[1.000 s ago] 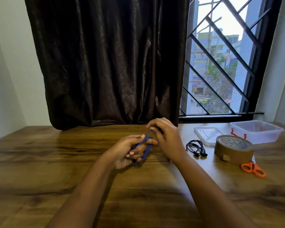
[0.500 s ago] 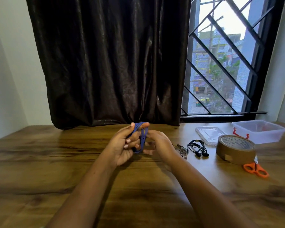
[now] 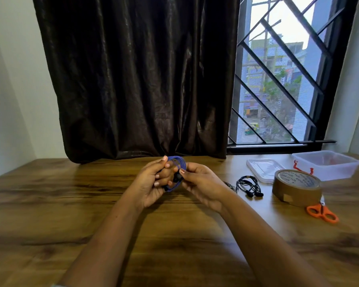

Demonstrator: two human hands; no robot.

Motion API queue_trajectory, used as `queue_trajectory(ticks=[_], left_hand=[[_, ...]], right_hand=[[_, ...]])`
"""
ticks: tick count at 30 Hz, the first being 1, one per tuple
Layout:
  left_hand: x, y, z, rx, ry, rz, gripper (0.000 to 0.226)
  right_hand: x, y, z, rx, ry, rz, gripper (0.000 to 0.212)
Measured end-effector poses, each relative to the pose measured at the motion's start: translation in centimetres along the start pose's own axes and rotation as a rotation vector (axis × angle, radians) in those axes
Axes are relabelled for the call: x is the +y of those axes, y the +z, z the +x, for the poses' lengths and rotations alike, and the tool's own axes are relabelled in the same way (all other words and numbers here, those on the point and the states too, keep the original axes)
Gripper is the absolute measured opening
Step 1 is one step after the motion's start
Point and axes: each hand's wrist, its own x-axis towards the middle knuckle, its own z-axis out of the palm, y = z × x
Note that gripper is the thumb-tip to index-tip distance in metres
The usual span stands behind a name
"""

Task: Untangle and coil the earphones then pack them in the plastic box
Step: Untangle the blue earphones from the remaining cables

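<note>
On the brown wood-grain worktop [image 3: 50, 204] both forearms reach forward and meet just above the middle of the surface. The left hand [image 3: 149, 185] has its fingers curled, and the blue corded earphones [image 3: 179, 160] are looped round them in a loose ring of several turns that stands up above the knuckles. Just to the right, the right hand [image 3: 203, 183] pinches a dark earbud [image 3: 177, 178] at the end of that blue cord between thumb and forefinger, close against the coil.

We judge the step in hand to be the end of the coiling: the cord looks wound, with only the bud end left to secure. The next move calls for tucking that end through or round the loops without letting the turns slip off the left fingers, then carrying the bundle to the right.

Further right, a set of black corded earphones [image 3: 249, 186] lies on the worktop in a small loose bundle. Whether it counts as coiled we cannot tell. Behind it lies a clear flat plastic lid [image 3: 263, 169], and beside that stands a brown roll of packing tape [image 3: 296, 187] with orange-handled scissors [image 3: 321, 212] just in front of it. At the far right sits the clear rectangular plastic box [image 3: 348, 162], open, with a red cord [image 3: 303, 167] showing at its near rim. The blue coil must travel well across the worktop to reach it.
</note>
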Motion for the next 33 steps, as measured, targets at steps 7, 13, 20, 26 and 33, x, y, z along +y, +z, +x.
queue_trajectory(ticks=[7, 13, 20, 26, 33], left_hand=[[-0.9, -0.1, 0.6, 0.114, 0.032, 0.086, 0.034], [-1.1, 0.1, 0.5, 0.073, 0.018, 0.137, 0.031], [-2.1, 0.4, 0.8, 0.205, 0.011, 0.237, 0.033], [-3.4, 0.1, 1.2, 0.304, -0.029, 0.405, 0.029], [-4.1, -0.3, 1.4, 0.345, -0.047, 0.448, 0.027]], right_hand=[[-0.2, 0.3, -0.6, 0.018, 0.140, 0.119, 0.021], [0.5, 0.7, -0.4, 0.073, 0.018, -0.112, 0.020], [1.4, -0.3, 0.7, 0.227, 0.044, -0.064, 0.021], [2.4, -1.0, 1.3, 0.375, 0.108, -0.005, 0.011], [2.6, -1.4, 0.9, 0.268, 0.113, -0.075, 0.025]])
